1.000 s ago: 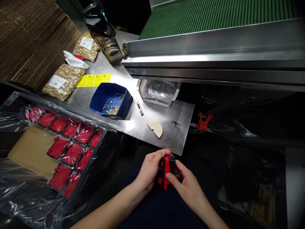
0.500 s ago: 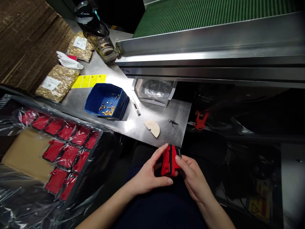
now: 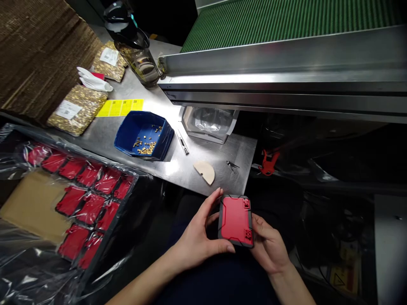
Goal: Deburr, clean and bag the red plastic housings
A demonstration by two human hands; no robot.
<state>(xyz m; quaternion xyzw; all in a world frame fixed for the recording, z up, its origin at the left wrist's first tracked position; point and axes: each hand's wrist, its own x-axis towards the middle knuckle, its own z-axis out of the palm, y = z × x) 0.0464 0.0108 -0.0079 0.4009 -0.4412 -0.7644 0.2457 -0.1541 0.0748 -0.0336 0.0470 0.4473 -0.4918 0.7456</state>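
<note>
Both hands meet near the lap, forearms angled inward.
Left hand (image 3: 195, 237) curls, thumb forward; right hand (image 3: 270, 248) cups, fingers closed.

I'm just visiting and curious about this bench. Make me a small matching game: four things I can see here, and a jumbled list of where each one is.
Things:
1. red case
2. blue bin
3. yellow labels
4. water bottle

Places:
a. far end of the steel table, by the conveyor
b. flat on the table, behind the blue bin
c. between left hand and right hand
d. mid-table, holding small gold parts

Pairs: 1-c, 2-d, 3-b, 4-a
</note>
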